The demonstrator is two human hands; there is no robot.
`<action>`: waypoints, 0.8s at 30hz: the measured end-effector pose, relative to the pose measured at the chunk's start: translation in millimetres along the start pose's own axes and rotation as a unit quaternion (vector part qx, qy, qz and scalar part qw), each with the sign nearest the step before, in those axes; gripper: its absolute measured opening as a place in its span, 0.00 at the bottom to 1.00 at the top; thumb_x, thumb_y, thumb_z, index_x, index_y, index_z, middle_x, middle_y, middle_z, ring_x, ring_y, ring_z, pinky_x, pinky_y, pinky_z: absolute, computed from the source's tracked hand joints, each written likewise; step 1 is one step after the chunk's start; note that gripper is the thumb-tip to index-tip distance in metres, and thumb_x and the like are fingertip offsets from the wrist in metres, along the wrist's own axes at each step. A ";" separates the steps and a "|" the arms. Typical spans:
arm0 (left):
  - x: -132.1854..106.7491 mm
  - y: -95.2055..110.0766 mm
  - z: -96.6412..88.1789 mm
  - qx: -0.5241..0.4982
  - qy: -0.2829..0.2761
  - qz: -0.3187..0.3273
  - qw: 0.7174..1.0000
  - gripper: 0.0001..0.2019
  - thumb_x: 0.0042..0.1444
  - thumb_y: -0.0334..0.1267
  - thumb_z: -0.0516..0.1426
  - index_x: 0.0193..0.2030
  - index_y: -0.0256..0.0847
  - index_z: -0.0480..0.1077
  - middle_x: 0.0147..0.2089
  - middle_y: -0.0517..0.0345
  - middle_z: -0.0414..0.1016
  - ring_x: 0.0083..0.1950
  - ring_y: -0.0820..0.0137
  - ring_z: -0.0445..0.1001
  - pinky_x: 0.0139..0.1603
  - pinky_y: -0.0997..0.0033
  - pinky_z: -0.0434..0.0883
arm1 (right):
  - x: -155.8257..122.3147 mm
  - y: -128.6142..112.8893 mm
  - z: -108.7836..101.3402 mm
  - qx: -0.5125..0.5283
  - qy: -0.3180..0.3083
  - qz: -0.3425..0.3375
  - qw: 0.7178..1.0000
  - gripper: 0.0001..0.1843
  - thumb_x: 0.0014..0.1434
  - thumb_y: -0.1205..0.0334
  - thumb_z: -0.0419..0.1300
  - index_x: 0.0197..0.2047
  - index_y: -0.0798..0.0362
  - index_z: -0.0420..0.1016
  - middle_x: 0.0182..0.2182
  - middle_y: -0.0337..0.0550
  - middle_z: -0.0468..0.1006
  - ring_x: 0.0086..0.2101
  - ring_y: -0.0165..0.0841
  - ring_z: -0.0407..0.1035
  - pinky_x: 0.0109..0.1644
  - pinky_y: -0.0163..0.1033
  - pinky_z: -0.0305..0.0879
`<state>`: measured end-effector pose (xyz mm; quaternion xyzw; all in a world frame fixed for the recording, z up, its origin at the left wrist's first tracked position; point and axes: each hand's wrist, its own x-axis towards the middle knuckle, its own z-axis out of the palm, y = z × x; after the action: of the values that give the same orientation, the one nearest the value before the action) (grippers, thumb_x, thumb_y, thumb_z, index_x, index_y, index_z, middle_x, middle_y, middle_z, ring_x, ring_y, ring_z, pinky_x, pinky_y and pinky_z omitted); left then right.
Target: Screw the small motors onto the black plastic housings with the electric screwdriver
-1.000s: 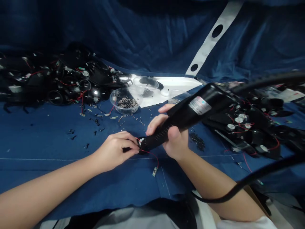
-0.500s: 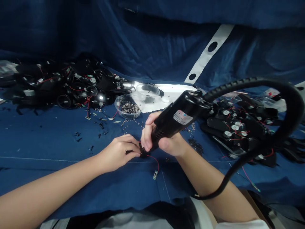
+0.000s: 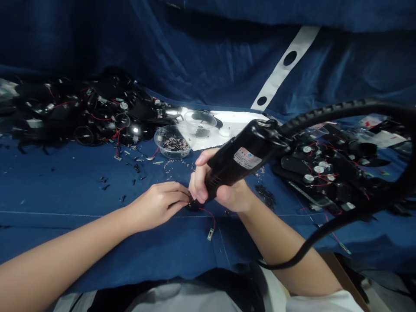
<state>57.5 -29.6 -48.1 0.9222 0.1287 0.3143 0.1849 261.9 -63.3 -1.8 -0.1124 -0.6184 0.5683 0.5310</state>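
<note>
My right hand point(image 3: 217, 186) grips a black corded electric screwdriver point(image 3: 242, 161), which slants down and left, its tip against a small black part point(image 3: 194, 204). My left hand point(image 3: 159, 203) holds that part, and its fingers mostly hide it. A thin red wire point(image 3: 208, 212) runs from the part to a small connector point(image 3: 210, 234) lying on the blue cloth point(image 3: 81, 234). The screwdriver's thick black cord point(image 3: 344, 110) arcs away to the right.
Heaps of black parts with red wires lie at back left point(image 3: 97, 115) and right point(image 3: 325, 169). Clear dishes hold screws point(image 3: 172, 143). Loose screws and black pieces are scattered on the cloth. A white board point(image 3: 234, 121) lies behind the dishes.
The view has tilted slightly, and the screwdriver now sits steeper, its cord swinging with it. Both hands stay together on the small black part, which remains held.
</note>
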 end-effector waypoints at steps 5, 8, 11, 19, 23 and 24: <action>1.4 2.7 1.4 0.024 -0.015 0.000 1.000 0.08 0.68 0.29 0.55 0.43 0.38 0.77 0.43 0.53 0.78 0.44 0.69 0.78 0.48 0.70 0.78 | -2.3 -1.4 -1.2 -0.003 0.008 0.004 1.000 0.26 0.61 0.45 0.69 0.56 0.43 0.66 0.28 0.33 0.74 0.25 0.32 0.68 0.31 0.40 0.67; 2.6 3.0 1.8 0.014 -0.023 -0.013 1.000 0.07 0.69 0.30 0.55 0.43 0.38 0.76 0.45 0.52 0.77 0.45 0.68 0.78 0.49 0.68 0.78 | -3.3 -2.1 -2.1 -0.004 0.005 -0.005 1.000 0.25 0.62 0.47 0.68 0.58 0.42 0.67 0.30 0.34 0.74 0.25 0.32 0.68 0.31 0.40 0.66; 2.6 1.8 2.5 0.003 -0.025 -0.018 1.000 0.07 0.69 0.30 0.55 0.44 0.38 0.76 0.46 0.52 0.78 0.46 0.68 0.78 0.49 0.68 0.78 | -3.7 -3.0 -1.8 -0.003 0.008 -0.007 1.000 0.25 0.63 0.47 0.68 0.58 0.42 0.67 0.30 0.34 0.74 0.26 0.32 0.68 0.31 0.41 0.66; 2.7 -0.4 2.9 -0.004 -0.027 -0.007 1.000 0.07 0.69 0.30 0.55 0.44 0.39 0.75 0.47 0.52 0.77 0.47 0.68 0.78 0.50 0.68 0.78 | -3.4 -3.5 0.3 0.017 0.009 -0.017 1.000 0.23 0.64 0.50 0.68 0.58 0.43 0.68 0.30 0.34 0.74 0.27 0.32 0.69 0.33 0.40 0.67; 3.1 -0.9 1.8 -0.007 -0.034 -0.005 0.999 0.07 0.69 0.30 0.55 0.45 0.39 0.75 0.46 0.53 0.77 0.47 0.69 0.78 0.51 0.69 0.78 | -2.6 -2.9 1.1 0.020 0.037 -0.018 0.999 0.23 0.65 0.46 0.68 0.57 0.44 0.67 0.28 0.33 0.73 0.26 0.31 0.68 0.33 0.39 0.68; 2.9 -1.0 1.7 -0.010 -0.038 -0.008 0.999 0.07 0.70 0.30 0.55 0.45 0.39 0.74 0.46 0.53 0.77 0.47 0.69 0.78 0.51 0.69 0.77 | -2.3 -2.8 1.3 0.019 0.047 -0.019 0.999 0.23 0.65 0.45 0.67 0.56 0.44 0.67 0.28 0.33 0.73 0.26 0.31 0.68 0.33 0.39 0.68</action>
<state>60.6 -28.1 -48.2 0.9303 0.1257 0.2794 0.2017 263.1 -66.7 -0.4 -0.1173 -0.5842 0.5636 0.5721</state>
